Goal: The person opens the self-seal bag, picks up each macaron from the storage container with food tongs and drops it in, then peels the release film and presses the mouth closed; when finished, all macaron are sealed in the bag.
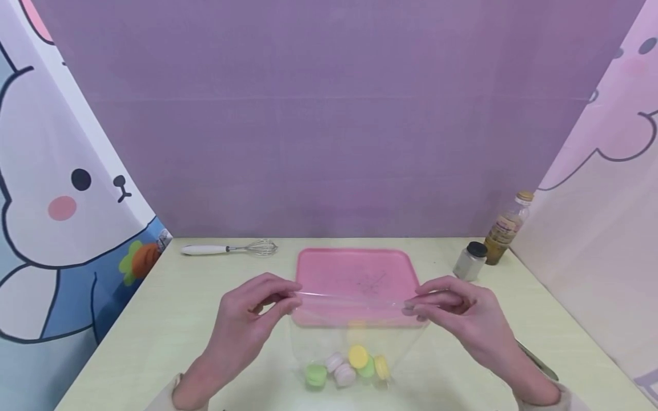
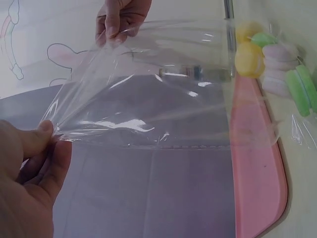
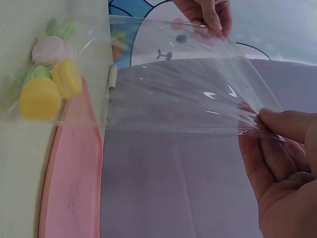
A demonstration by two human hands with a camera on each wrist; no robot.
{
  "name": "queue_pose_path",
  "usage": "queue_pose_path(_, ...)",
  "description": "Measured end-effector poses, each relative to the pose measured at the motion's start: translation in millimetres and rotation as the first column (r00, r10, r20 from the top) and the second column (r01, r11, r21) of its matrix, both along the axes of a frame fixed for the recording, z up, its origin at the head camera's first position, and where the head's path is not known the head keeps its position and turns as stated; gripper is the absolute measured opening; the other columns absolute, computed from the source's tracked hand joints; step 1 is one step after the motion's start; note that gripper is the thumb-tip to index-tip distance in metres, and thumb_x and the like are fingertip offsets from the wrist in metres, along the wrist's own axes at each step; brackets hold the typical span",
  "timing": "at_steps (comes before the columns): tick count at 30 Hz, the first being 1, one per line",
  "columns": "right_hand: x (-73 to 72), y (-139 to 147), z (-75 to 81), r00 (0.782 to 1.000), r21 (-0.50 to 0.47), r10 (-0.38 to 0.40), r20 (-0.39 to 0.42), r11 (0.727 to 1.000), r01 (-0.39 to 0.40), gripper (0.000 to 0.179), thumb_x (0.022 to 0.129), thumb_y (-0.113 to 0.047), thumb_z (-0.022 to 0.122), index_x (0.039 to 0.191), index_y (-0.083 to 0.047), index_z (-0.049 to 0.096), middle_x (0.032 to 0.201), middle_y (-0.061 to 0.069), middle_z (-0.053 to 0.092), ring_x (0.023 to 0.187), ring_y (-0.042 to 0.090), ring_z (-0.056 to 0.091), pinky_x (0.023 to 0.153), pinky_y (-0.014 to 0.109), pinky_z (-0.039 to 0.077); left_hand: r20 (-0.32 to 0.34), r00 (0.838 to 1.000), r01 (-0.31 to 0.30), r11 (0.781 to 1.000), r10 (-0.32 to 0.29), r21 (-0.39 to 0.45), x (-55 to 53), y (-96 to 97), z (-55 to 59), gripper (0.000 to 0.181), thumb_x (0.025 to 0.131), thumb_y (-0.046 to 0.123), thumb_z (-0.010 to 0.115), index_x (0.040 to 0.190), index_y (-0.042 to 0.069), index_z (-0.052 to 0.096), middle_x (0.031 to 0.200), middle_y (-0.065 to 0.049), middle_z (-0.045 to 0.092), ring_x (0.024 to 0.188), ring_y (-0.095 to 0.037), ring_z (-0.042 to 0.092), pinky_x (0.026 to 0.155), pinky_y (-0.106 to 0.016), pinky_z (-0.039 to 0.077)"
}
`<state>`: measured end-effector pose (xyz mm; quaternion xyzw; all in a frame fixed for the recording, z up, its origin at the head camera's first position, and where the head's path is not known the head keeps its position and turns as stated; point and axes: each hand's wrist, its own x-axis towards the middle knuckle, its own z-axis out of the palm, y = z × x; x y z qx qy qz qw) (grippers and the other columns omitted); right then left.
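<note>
A clear plastic bag is stretched between both hands by its upper edge. My left hand pinches the left corner between thumb and fingers; my right hand pinches the right corner the same way. Several macarons lie in the bottom of the bag: yellow, pale pink and green. In the left wrist view the see-through film is pulled taut from the corners. The right wrist view shows the yellow macaron bunched with the others at the bag's far end.
Behind the bag lies a pink tray. A whisk with a white handle rests at the back left. At the back right stand a dark-capped jar and an amber bottle. A metal utensil is partly hidden by my right wrist.
</note>
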<state>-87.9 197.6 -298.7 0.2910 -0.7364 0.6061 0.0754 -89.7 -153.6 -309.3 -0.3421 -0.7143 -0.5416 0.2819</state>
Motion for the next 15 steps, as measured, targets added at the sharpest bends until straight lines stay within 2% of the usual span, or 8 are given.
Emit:
queue_pose_path(3, -0.7, 2.5, 1.7, 1.0, 0.032, 0.014, 0.006, 0.999, -0.014, 0.028, 0.089, 0.015, 0.067, 0.114, 0.004, 0.067, 0.098, 0.018, 0.075, 0.084, 0.026, 0.075, 0.073, 0.034, 0.06, 0.027, 1.0, 0.007, 1.0, -0.007, 0.012, 1.8, 1.4, 0.4, 0.03, 0.079, -0.012, 0.079, 0.103, 0.006, 0.076, 0.092, -0.003, 0.073, 0.079, -0.012, 0.068, 0.073, -0.023, 0.058)
queue_pose_path(6, 0.6, 3.0, 7.0, 1.0, 0.132, -0.013, -0.009, 0.991, 0.014, 0.031, 0.09, 0.01, 0.069, 0.119, -0.003, 0.067, 0.101, 0.011, 0.076, 0.09, 0.023, 0.074, 0.077, 0.031, 0.059, 0.041, 0.999, 0.03, 0.999, -0.032, 0.031, 2.5, 2.9, 0.2, 0.029, 0.08, -0.012, 0.079, 0.103, 0.005, 0.076, 0.092, -0.003, 0.073, 0.079, -0.013, 0.068, 0.072, -0.024, 0.058)
queue_pose_path(9, 2.9, -3.5, 14.9, 0.988, 0.298, -0.069, -0.14, 0.948, 0.109, 0.032, 0.09, -0.003, 0.076, 0.119, -0.015, 0.07, 0.102, -0.003, 0.076, 0.091, 0.014, 0.072, 0.08, 0.025, 0.056, 0.049, 0.998, 0.045, 0.998, -0.047, 0.039, 2.5, 3.8, 0.3, 0.029, 0.08, -0.013, 0.078, 0.104, 0.004, 0.076, 0.093, -0.004, 0.073, 0.079, -0.014, 0.068, 0.072, -0.024, 0.058)
queue_pose_path(11, 3.6, -12.5, 21.2, 0.964, 0.379, -0.071, -0.258, 0.91, 0.168, 0.032, 0.087, -0.009, 0.081, 0.116, -0.02, 0.071, 0.102, -0.011, 0.074, 0.089, 0.01, 0.069, 0.08, 0.023, 0.054, 0.054, 0.997, 0.049, 0.998, -0.051, 0.039, 2.7, 4.0, 0.4, 0.029, 0.08, -0.013, 0.078, 0.104, 0.004, 0.076, 0.093, -0.004, 0.073, 0.079, -0.014, 0.068, 0.073, -0.024, 0.058)
queue_pose_path(15, 5.5, -36.8, 34.9, 0.884, 0.497, -0.034, -0.467, 0.816, 0.295, 0.028, 0.082, -0.02, 0.086, 0.107, -0.022, 0.075, 0.099, -0.016, 0.072, 0.084, 0.005, 0.064, 0.072, 0.025, 0.054, 0.055, 0.997, 0.053, 0.998, -0.055, 0.036, 3.3, 4.9, 0.7, 0.029, 0.08, -0.013, 0.078, 0.104, 0.004, 0.076, 0.093, -0.003, 0.073, 0.079, -0.014, 0.068, 0.073, -0.025, 0.058)
